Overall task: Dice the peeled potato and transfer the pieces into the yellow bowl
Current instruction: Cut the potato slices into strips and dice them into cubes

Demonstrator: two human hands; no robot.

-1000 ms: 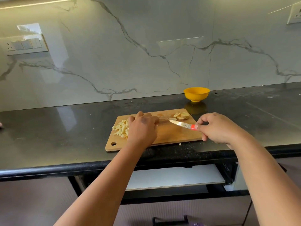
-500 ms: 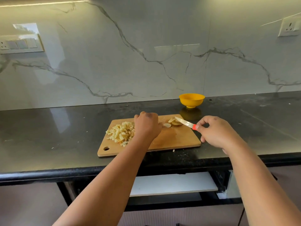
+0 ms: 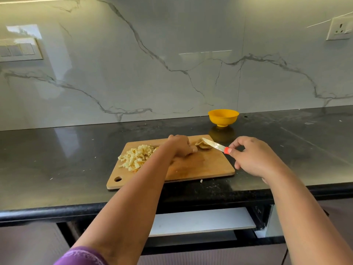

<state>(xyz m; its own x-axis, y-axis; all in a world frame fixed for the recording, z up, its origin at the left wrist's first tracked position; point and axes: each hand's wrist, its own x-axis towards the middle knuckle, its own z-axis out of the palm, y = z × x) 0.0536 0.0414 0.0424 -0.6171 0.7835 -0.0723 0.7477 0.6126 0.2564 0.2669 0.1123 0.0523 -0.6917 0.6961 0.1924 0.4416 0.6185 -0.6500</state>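
A: Status? Right hand (image 3: pixel 254 157) grips the red-handled steel knife (image 3: pixel 214 145); left hand (image 3: pixel 181 146) curled, can't tell on what.

B: Tan potato slices (image 3: pixel 203 145) at wooden board's (image 3: pixel 200 167) far edge, pale dice (image 3: pixel 136 156) left. Yellow plastic bowl (image 3: pixel 223 117) behind. Tuck fingertips, stack slices, cut w/ even strokes.

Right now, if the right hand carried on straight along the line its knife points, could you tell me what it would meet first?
Most likely the potato slices at the board's far edge: the knife in the right hand points up-left with its tip right at them. The left hand lies just beyond; depth is unclear.
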